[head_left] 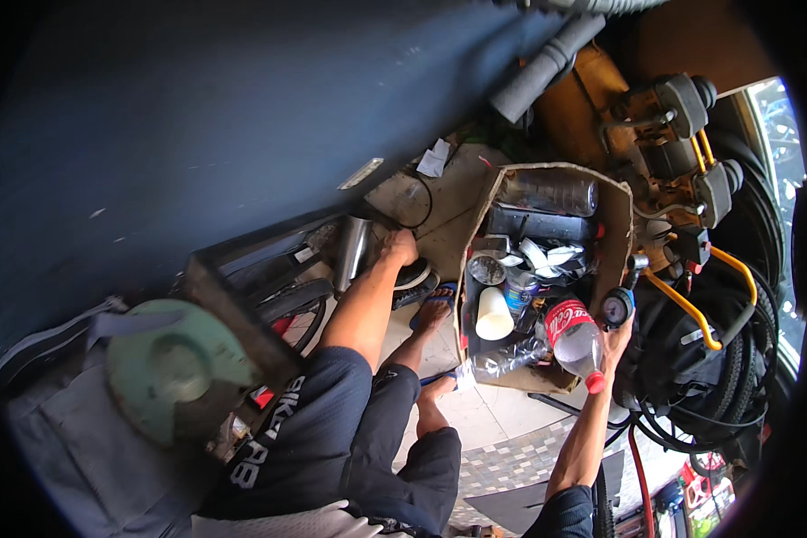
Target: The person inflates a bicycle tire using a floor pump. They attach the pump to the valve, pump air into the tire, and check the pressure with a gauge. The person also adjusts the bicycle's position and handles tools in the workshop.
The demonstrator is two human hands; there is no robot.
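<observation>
My right hand (618, 342) is wrapped around a tyre inflator with a round gauge (617, 308), beside the right edge of a cardboard box. A clear plastic bottle with a red label and red cap (574, 342) lies in the box, right by that hand. My left hand (400, 246) reaches down beyond the box's left side, its fingers curled and partly hidden. It is between a shiny metal cylinder (353, 255) and a dark shoe with a pale sole edge (412, 285). Whatever the left hand grips, if anything, does not show.
The cardboard box (611, 235) holds several bottles, a white cup-like piece and crumpled wrappers. An air compressor (668, 161) with yellow handles stands at right, above coiled black hoses and tyres (722, 394). A dark metal frame (242, 318) and a round green piece (166, 368) are at left.
</observation>
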